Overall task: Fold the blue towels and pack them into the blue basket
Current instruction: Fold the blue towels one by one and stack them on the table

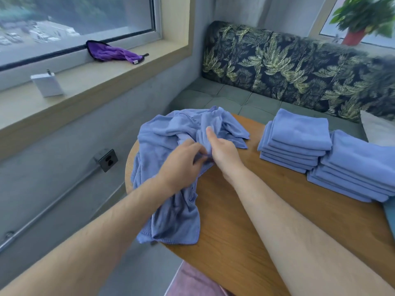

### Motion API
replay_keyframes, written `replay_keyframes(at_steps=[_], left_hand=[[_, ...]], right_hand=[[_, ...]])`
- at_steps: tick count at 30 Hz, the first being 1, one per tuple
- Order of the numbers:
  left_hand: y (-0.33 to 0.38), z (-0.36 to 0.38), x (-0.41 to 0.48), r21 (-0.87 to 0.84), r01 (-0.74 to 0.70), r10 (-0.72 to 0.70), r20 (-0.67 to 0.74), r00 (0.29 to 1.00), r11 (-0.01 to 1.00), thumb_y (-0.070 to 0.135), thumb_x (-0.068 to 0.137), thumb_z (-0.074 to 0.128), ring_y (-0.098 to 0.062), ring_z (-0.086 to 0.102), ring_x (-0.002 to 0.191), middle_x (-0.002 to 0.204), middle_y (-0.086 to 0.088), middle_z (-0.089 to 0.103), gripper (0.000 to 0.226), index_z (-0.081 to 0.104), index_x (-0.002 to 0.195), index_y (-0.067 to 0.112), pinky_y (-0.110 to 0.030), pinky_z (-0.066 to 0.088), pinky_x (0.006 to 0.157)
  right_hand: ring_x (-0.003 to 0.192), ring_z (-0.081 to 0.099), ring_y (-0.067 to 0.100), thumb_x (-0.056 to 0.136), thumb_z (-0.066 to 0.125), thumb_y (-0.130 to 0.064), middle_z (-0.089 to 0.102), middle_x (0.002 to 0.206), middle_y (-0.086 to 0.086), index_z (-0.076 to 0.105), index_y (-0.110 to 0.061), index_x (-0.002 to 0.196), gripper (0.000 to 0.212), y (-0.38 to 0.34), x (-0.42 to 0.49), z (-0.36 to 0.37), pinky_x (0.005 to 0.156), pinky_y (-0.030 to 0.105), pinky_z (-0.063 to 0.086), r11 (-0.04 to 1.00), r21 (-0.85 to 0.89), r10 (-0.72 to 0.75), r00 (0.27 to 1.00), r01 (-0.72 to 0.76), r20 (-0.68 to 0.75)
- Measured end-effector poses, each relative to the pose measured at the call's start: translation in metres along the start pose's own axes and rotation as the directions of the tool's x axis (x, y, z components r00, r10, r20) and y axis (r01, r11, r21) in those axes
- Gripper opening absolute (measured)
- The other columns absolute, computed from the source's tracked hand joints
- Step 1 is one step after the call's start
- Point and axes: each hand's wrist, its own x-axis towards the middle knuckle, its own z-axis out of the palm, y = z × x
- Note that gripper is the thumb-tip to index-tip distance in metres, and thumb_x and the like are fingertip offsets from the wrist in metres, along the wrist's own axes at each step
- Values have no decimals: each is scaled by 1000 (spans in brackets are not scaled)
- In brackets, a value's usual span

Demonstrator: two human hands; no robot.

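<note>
A crumpled heap of blue towels [171, 146] lies on the left part of the round wooden table [267, 210], with one end hanging over the table's near-left edge. My left hand [181, 165] and my right hand [222, 150] meet in the middle of the heap, and both pinch bunched blue cloth. Two stacks of folded blue towels stand on the right: one stack [297, 142] further back, a second stack [359, 169] nearer the right edge. A sliver of blue at the right border [390, 218] may be the basket; I cannot tell.
A bench seat with a leaf-patterned backrest [299, 67] curves behind the table. On the window sill lie a purple cloth [111, 52] and a small white box [48, 84]. A potted plant [361, 20] stands at the top right. A wall socket [105, 160] sits left of the table.
</note>
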Motion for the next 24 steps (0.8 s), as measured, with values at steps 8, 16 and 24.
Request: replay_keyframes(at_steps=[8,16,24], left_hand=[[49,31,-4,15,-23,23,2,1000,1000,32,93,62,-14,55,83,83,6,58,15,67,91,18,-30,46,78],[91,90,5,455,23,-104,153,983,890,37,92,56,-32,44,111,117,-10,50,28,67,103,13,-41,35,93],[155,143,-16,249,-155,-5,542,840,956,35,100,48,-26,54,118,126,-4,60,34,55,130,21,-31,33,88]], right_hand=[[70,35,22,80,62,-13,33,64,8,36,-18,59,34,34,-36,-73,65,37,26,978,189,106,989,-85,-105],[67,42,18,90,49,-6,44,63,-4,42,-19,62,32,70,-89,-135,67,33,33,991,132,18,989,2,-146],[68,43,16,92,41,-15,48,77,0,46,-14,79,14,110,-129,-191,59,30,33,998,-11,54,957,-60,-285]])
